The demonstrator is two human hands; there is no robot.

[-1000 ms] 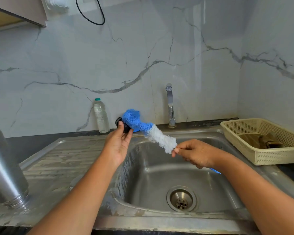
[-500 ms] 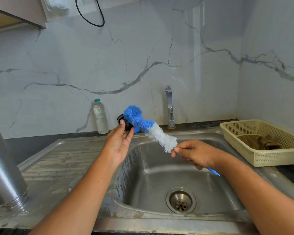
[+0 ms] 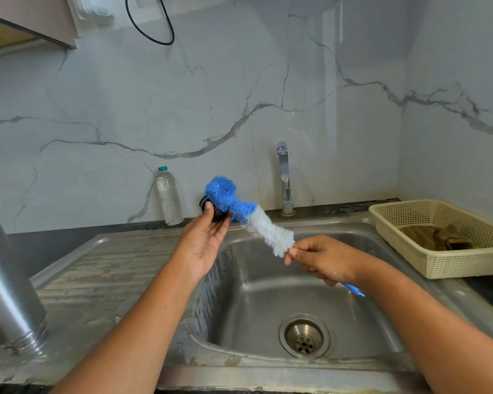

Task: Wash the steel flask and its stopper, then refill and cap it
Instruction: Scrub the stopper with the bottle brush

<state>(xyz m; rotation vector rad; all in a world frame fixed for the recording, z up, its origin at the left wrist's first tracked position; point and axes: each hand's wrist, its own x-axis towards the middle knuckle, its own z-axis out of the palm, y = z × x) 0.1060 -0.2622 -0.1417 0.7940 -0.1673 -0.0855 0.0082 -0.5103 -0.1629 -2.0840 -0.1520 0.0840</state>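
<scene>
As our left hand point(image 3: 202, 245) pinches the stopper point(image 3: 217, 215) and right hand point(image 3: 322, 258) grips the brush point(image 3: 268, 231), we're likely scrubbing; rinsing follows.

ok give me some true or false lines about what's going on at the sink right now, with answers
1. The right hand grips the brush by its handle. True.
2. Water is running from the tap. False: no stream shows.
3. The steel flask stands threaded end down on the drainboard. True.
4. The stopper lies in the sink. False: the left hand holds it up against the brush's blue end.
5. The basket sits left of the sink. False: it sits on the right.
</scene>
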